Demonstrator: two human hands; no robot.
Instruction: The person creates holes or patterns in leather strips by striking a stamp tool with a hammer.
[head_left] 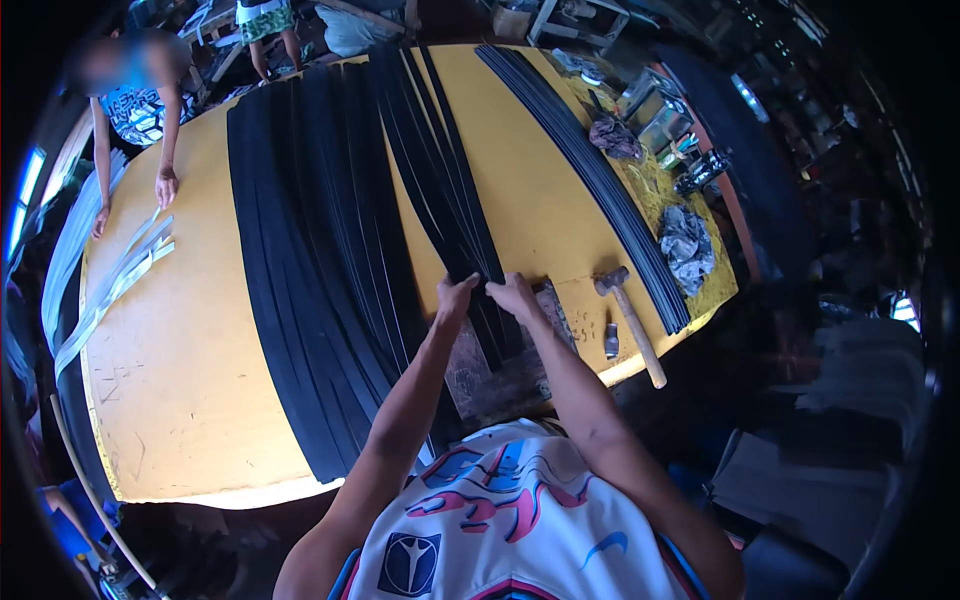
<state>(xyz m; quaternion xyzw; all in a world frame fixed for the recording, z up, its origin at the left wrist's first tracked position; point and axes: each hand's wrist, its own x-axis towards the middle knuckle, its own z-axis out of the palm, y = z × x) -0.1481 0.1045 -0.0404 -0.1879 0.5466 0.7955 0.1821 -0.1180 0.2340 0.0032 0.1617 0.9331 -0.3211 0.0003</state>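
Black strips (440,190) cover yellow workshop table (180,380).

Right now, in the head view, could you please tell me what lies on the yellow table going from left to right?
Pale strips under another person's hand → wide black sheets → narrow black strips pinched by the left hand and right hand → hammer → thin black strips → crumpled rag.

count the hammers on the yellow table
1: the hammer lies right of the right hand, head away from the wearer, handle reaching the table's near edge. Clutter could hide others.
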